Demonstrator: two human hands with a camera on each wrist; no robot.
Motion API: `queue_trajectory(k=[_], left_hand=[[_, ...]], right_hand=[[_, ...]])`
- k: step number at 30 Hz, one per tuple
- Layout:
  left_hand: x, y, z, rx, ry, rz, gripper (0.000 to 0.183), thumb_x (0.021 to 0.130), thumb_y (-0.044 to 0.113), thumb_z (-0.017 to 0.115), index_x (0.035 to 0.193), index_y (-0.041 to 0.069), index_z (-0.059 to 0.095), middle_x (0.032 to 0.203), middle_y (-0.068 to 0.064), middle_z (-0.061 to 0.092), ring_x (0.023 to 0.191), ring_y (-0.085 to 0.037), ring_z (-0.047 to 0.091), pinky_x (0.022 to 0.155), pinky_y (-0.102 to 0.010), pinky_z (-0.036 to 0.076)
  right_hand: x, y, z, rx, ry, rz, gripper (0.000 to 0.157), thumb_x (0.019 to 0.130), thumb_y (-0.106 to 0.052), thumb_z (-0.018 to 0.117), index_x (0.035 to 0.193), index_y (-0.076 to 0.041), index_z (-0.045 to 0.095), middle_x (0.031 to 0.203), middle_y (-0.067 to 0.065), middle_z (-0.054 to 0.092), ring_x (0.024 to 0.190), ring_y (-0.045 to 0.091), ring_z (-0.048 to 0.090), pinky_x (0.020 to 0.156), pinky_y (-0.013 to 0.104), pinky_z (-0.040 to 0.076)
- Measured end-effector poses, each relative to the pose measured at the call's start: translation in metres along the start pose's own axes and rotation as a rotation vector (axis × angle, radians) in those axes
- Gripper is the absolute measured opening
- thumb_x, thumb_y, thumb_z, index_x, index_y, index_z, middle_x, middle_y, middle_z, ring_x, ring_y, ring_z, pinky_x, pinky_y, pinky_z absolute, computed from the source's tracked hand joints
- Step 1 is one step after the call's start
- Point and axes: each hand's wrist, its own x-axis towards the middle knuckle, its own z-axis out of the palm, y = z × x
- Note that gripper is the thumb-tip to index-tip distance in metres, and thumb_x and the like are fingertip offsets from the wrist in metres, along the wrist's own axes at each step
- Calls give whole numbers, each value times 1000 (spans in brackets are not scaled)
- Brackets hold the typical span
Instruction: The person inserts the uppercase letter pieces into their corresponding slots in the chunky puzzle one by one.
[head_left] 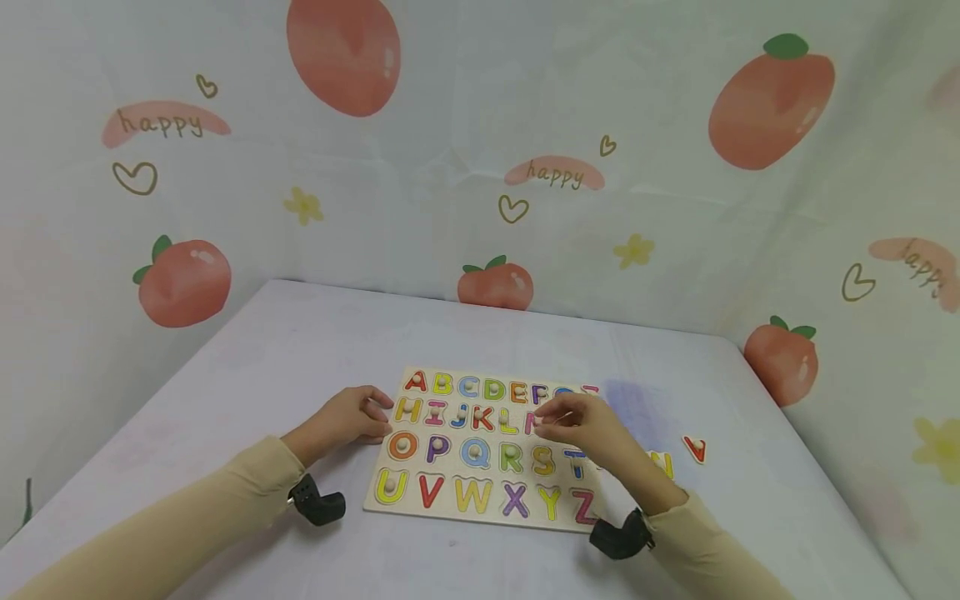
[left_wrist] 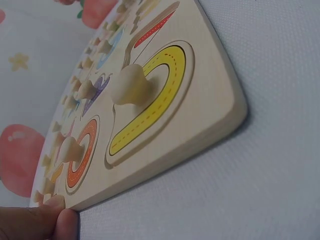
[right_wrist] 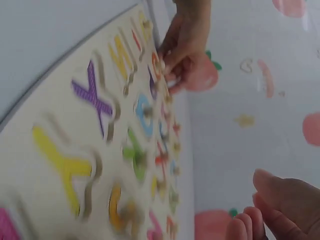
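A wooden alphabet puzzle board [head_left: 450, 522] lies flat on the table, with colourful letter pieces with round knobs in its upper rows. At its left edge is my left hand [head_left: 339, 423]; in the left wrist view the thumb [left_wrist: 30, 222] and a finger grip the rim beyond the orange O [left_wrist: 82, 155]. My right hand [head_left: 588, 425] hovers over the right part of the board beside the pink M, fingers loosely bent and nothing between them. In the bottom row, the yellow U [head_left: 390, 486] has a knob, while V through Z show as knobless coloured shapes.
Right of the board lies a loose red V piece [head_left: 696, 450]. A yellow letter piece [head_left: 662, 464] is partly hidden behind the right forearm. Black wrist cameras [head_left: 318, 502] sit under both wrists. A peach-print cloth backdrop [head_left: 420, 217] rises behind the white table.
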Motion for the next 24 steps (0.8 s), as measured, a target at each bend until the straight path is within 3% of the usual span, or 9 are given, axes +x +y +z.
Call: queue_trajectory(k=[8, 10, 15, 19, 24], left_hand=[[0, 0, 0, 2, 0, -8, 39, 82, 5, 74, 117, -1, 57, 90, -10, 62, 72, -14, 60, 65, -24, 57], [0, 1, -1, 2, -1, -9, 39, 82, 5, 73, 117, -1, 57, 90, -10, 62, 73, -14, 60, 65, -24, 57], [-3, 3, -2, 4, -5, -12, 39, 83, 5, 73, 118, -1, 57, 91, -10, 62, 73, -14, 60, 65, -24, 57], [-4, 3, -4, 4, -3, -12, 41, 82, 5, 74, 118, -2, 56, 92, -11, 62, 74, -15, 60, 66, -25, 58], [-3, 3, -3, 3, -2, -14, 41, 82, 5, 74, 118, -2, 56, 92, -11, 62, 73, -15, 60, 66, -25, 58]], right_hand=[[-22, 38, -52, -35, 120, 146, 36, 88, -23, 71, 116, -1, 64, 104, 10, 66, 90, 17, 62, 75, 22, 54], [-28, 51, -68, -50, 142, 147, 40, 89, -25, 70, 119, 1, 62, 108, 11, 66, 90, 14, 62, 75, 22, 55], [-39, 83, -106, -60, 242, 139, 49, 90, -30, 69, 125, 4, 58, 99, -8, 67, 83, -1, 61, 70, 20, 55], [-42, 107, -129, -34, 323, 207, 56, 89, -35, 69, 127, 4, 55, 89, -19, 62, 79, -4, 61, 69, 15, 54], [-46, 134, -143, -22, 306, 317, 60, 88, -35, 70, 129, 5, 53, 95, -8, 66, 78, -4, 59, 68, 12, 54]])
